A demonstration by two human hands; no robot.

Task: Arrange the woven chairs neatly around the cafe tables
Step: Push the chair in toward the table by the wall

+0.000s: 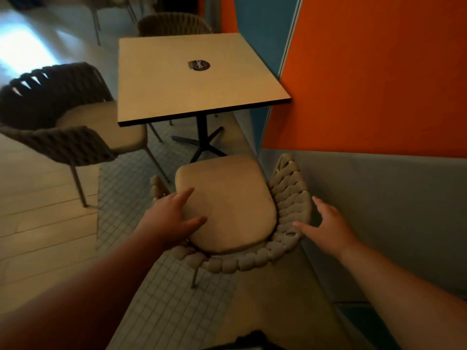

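A light woven chair (290,198) with a beige seat cushion (227,198) stands just in front of me, its seat facing the square cafe table (192,77). My left hand (169,218) hovers open over the chair's left rim, fingers spread above the cushion's edge. My right hand (326,223) is open beside the woven backrest on the right, close to it, holding nothing. A darker woven chair (58,117) stands at the table's left side. Another woven chair (174,24) is tucked behind the table's far edge.
An orange and blue wall panel (366,84) and a grey lower wall (379,198) run close along the right of the chair. The table has a black cross-shaped foot (202,142) and a round dark sticker (199,65). The floor is small tiles, with planks at left.
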